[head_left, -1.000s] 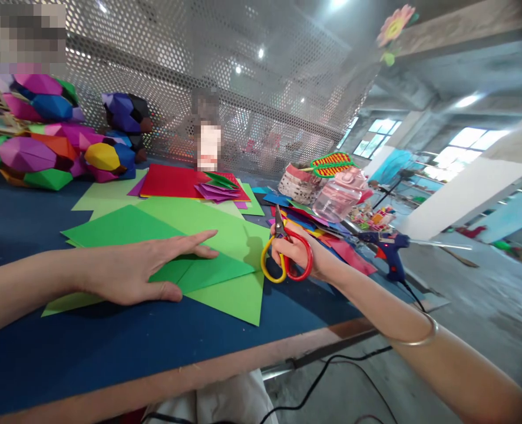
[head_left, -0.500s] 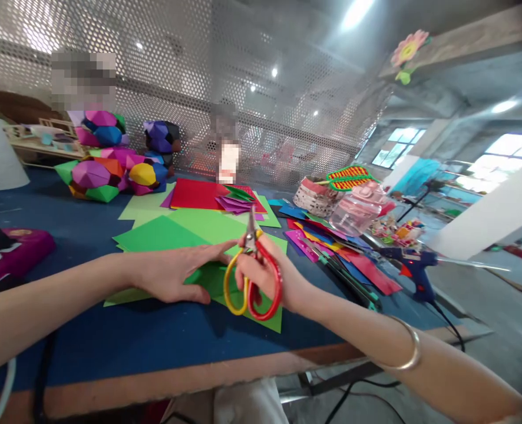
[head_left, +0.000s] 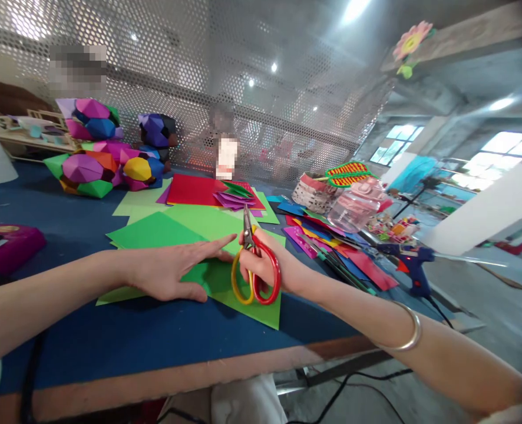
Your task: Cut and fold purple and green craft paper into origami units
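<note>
My left hand [head_left: 168, 270] lies over the sheets of green paper [head_left: 155, 231], thumb and fingers spread apart. A darker green piece partly shows beneath its palm and fingers. In my right hand [head_left: 274, 262] is a pair of scissors [head_left: 267, 277] with one red and one yellow handle loop; the fingers wrap round it, and the blades point up and away from me. The scissors are above the light green sheet [head_left: 261, 309]. Behind both hands, a red sheet [head_left: 190, 189] carries a small stack of folded purple and green paper pieces [head_left: 234, 197].
Colourful folded-paper balls [head_left: 88, 168] stand at the back left, near a magenta device [head_left: 17, 247]. On the right are coloured paper strips [head_left: 362, 265], a clear pink-lidded bottle [head_left: 353, 209], a patterned basket [head_left: 311, 191] and a blue glue gun [head_left: 413, 268]. A perforated metal screen [head_left: 177, 70] rises behind.
My right hand has turned the scissors slightly, and the handle loops sit higher and closer together. The left hand stays on the green paper. The whole view has shifted a little.
</note>
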A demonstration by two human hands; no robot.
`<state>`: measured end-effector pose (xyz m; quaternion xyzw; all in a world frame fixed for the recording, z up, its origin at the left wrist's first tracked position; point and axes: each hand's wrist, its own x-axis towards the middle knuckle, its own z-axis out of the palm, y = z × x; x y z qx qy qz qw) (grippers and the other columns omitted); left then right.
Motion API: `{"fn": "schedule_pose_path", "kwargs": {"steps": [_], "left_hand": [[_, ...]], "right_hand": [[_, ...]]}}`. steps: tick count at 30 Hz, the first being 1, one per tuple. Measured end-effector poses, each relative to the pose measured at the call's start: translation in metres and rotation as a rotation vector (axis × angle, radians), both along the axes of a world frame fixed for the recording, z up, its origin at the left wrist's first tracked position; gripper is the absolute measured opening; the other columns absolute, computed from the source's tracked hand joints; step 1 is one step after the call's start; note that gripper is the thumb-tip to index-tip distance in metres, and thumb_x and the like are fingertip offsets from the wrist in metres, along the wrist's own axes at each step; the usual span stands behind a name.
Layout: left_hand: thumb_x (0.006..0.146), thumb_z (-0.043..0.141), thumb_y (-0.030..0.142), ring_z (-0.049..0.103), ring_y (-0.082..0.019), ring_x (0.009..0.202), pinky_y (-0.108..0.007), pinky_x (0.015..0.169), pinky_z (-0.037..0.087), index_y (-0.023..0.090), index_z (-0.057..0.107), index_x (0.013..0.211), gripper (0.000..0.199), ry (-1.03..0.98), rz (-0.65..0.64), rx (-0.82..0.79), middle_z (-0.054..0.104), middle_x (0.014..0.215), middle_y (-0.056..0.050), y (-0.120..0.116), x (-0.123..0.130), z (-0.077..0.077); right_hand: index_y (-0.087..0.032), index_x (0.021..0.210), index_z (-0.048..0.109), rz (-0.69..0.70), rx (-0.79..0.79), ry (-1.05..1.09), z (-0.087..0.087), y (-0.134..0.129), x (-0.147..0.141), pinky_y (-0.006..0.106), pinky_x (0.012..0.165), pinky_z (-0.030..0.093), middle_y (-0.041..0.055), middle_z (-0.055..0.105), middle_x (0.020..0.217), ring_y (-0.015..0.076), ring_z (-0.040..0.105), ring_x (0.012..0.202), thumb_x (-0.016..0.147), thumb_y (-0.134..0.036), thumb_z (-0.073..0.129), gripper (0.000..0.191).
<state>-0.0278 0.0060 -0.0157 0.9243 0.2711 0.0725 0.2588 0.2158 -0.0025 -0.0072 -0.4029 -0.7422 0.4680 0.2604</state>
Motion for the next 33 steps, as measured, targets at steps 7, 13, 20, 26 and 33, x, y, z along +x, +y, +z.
{"fn": "schedule_pose_path", "kwargs": {"steps": [7,13,20,26,33], "left_hand": [[0.093,0.063,0.038,0.035,-0.029,0.146,-0.043,0.117,0.03,0.034,-0.01,0.159,0.098,-0.007,0.01,-0.027,0.039,0.159,-0.005,-0.002,0.001,0.003],[0.094,0.062,0.04,0.036,-0.029,0.146,-0.043,0.117,0.029,0.036,-0.01,0.159,0.096,-0.035,-0.015,-0.002,0.038,0.16,-0.004,0.001,-0.002,-0.003],[0.094,0.062,0.039,0.032,-0.028,0.147,-0.045,0.118,0.027,0.034,-0.011,0.159,0.097,0.007,-0.01,-0.033,0.037,0.161,-0.005,-0.001,0.001,0.004],[0.102,0.042,0.027,0.034,-0.022,0.146,-0.039,0.118,0.027,0.033,-0.007,0.16,0.076,-0.02,-0.017,-0.083,0.037,0.161,-0.002,0.0,0.001,0.006],[0.099,0.039,0.021,0.031,-0.024,0.148,-0.041,0.119,0.027,0.027,0.0,0.161,0.073,-0.047,-0.008,-0.059,0.034,0.162,-0.004,0.007,0.0,0.001]], "right_hand": [[-0.025,0.1,0.038,-0.146,0.068,-0.07,0.004,0.004,0.049,0.022,0.045,0.044,-0.0089,0.059,0.058,0.0112,0.052,0.044,0.089,-0.028,0.053,0.019],[-0.023,0.095,0.04,-0.264,0.074,-0.105,0.007,0.002,0.074,0.023,0.045,0.043,-0.0067,0.059,0.059,0.0124,0.054,0.046,0.086,-0.031,0.056,0.02],[-0.024,0.102,0.04,-0.332,0.14,0.093,0.013,-0.013,0.064,0.023,0.045,0.043,-0.007,0.061,0.064,0.0113,0.053,0.045,0.091,-0.04,0.056,0.025],[-0.026,0.104,0.038,-0.203,0.102,0.117,0.004,-0.019,0.02,0.023,0.043,0.042,-0.0078,0.061,0.064,0.0116,0.052,0.044,0.092,-0.035,0.054,0.022],[-0.025,0.101,0.037,-0.08,0.083,0.115,-0.009,-0.013,-0.017,0.022,0.045,0.04,-0.0084,0.058,0.06,0.0109,0.049,0.045,0.091,-0.032,0.054,0.021]]}}
